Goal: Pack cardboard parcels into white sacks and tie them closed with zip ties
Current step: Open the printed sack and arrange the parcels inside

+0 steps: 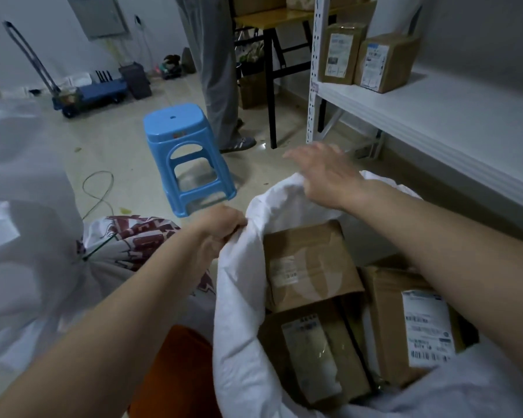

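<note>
Three cardboard parcels [311,263] fill the white sack [239,297] — left hand [221,227] grips its rim, right hand [323,173] spread flat at its far edge.

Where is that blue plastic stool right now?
In the head view the blue stool stands on the floor left of centre, just beyond the left hand gripping the open white sack, beside a standing person's legs.
</note>
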`<state>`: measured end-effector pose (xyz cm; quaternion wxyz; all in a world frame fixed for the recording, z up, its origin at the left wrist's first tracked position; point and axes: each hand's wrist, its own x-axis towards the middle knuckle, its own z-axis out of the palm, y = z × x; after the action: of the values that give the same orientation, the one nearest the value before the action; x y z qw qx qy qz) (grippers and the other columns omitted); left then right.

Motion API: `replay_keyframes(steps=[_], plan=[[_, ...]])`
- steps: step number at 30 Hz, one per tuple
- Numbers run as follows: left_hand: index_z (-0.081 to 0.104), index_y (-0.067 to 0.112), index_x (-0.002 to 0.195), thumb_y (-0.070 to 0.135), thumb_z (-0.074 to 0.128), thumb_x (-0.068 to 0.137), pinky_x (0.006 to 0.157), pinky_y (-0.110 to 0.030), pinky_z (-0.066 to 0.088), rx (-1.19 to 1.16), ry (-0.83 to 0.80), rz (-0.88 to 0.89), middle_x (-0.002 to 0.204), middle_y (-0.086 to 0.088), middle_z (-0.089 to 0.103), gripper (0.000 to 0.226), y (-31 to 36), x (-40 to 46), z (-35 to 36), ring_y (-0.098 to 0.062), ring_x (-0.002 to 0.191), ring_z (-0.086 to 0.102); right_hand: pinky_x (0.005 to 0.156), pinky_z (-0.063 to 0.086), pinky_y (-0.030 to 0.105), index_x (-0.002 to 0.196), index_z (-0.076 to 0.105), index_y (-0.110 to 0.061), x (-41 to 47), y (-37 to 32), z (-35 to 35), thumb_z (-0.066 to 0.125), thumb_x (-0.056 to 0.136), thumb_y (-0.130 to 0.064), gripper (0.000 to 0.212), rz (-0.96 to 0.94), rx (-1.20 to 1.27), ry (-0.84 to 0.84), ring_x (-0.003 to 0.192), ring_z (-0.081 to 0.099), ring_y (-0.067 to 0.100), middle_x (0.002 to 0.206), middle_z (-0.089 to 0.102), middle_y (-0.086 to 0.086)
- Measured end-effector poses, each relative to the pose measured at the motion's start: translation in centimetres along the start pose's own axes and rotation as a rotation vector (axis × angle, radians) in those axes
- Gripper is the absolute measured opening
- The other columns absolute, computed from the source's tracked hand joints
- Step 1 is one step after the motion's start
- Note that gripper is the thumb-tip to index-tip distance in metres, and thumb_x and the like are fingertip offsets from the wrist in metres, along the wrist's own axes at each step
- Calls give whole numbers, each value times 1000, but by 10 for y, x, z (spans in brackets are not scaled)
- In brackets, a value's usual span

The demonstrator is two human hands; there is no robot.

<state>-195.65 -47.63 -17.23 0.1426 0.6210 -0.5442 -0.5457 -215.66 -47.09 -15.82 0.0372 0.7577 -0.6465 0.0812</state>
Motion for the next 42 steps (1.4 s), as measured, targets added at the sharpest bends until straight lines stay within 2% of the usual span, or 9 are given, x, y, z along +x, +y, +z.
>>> replay_keyframes(steps=[4,8,13,17,21,26,33,38,42], plan=[[49,12,69,12,38,98,52,-21,43,-67,-73,53,67,-2,50,31,-2,2,13,-11,59,47,98,40,48,120,60,-14,-15,-21,23,39,77,-1,49,-466,-78,130,117,54,29,119,63,5],[56,3,77,6,45,95,63,-28,45,-117,-160,45,75,-11,54,21,-10,7,3,-17,66,52,84,43,37,72,57,-17,-1,-42,24,48,77,-2,19,-412,-64,24,77,53,22,73,52,-3],[70,7,90,52,48,91,77,-36,54,691,163,331,87,-4,71,50,-15,-15,-18,-20,79,66,61,29,29,59,44,-18,27,-56,22,49,80,-5,25,-109,-50,-414,71,46,23,65,43,-2],[68,8,92,36,54,91,70,-32,52,1054,160,329,89,-7,68,32,-28,-23,-18,-21,77,63,68,36,30,64,42,-18,45,-67,26,49,83,-8,23,-67,-42,-475,80,51,26,70,46,-2],[59,4,72,10,53,93,39,-19,34,368,12,179,54,-2,52,23,-32,-1,-17,-13,44,42,91,37,39,113,52,-17,43,-82,16,52,88,-18,26,-39,-18,-192,114,44,28,118,48,8],[40,5,66,-4,36,96,25,-12,20,-643,62,-187,41,-7,43,32,-51,53,-13,-6,25,34,78,39,35,118,49,-11,-23,-116,-6,58,80,-49,55,104,110,-115,110,50,27,120,52,7],[44,2,68,0,37,97,30,-15,29,-903,46,-157,55,-10,49,30,-50,63,-7,-12,51,47,83,39,36,124,35,-8,-63,-148,35,66,75,-54,74,308,-47,-86,108,51,27,120,51,10],[50,-2,82,-5,34,96,28,-13,32,-1186,-38,-123,64,-11,49,21,-64,58,-10,-9,28,45,83,39,38,124,33,-5,-73,-159,47,60,88,-24,48,330,-206,-95,104,54,29,119,52,16],[54,-2,95,11,47,97,51,-17,46,-947,-85,-99,51,-5,50,15,-78,37,-7,-7,30,43,53,34,31,97,54,-10,-85,-137,44,79,59,-9,46,291,-321,65,64,57,24,88,56,12]])
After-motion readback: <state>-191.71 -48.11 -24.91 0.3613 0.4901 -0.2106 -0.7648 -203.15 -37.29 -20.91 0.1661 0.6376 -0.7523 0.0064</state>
